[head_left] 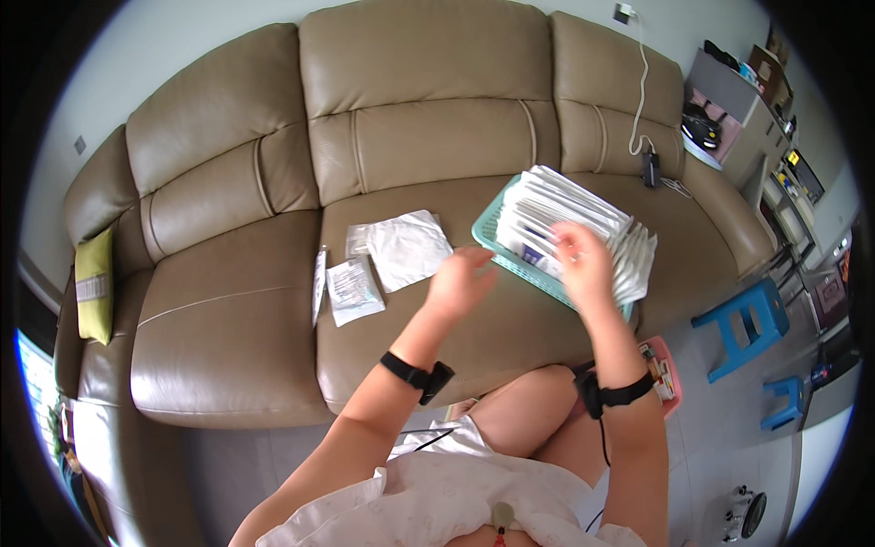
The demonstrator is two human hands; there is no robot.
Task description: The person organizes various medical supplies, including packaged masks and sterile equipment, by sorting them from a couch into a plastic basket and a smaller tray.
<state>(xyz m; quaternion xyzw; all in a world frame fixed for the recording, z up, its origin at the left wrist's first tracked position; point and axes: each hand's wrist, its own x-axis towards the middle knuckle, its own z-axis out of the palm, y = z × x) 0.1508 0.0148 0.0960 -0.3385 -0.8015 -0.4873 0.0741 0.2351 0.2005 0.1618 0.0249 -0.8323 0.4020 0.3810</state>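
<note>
A mint-green plastic basket (523, 269) stands on the sofa seat, filled with a tight row of flat white packets (571, 205). Over the packets' front side is my right hand (584, 263), its fingers curled and blurred; whether they touch a packet is unclear. My left hand (461, 280) is just left of the basket, fingers apart, nothing visible in it. Beyond it, to the left, a large white packet (410, 249) lies partly over a clear plastic packet (357, 241). A smaller printed packet (355, 290) rests nearer me, beside a narrow white packet (319, 284) near the cushion seam.
The brown leather sofa (225, 328) curves across the view. A black power adapter (651, 169) with a white cable lies on its right seat. Below right are a pink container (673, 383) holding small items and two blue plastic stools (748, 325) (784, 403). A green cushion (96, 287) leans at far left.
</note>
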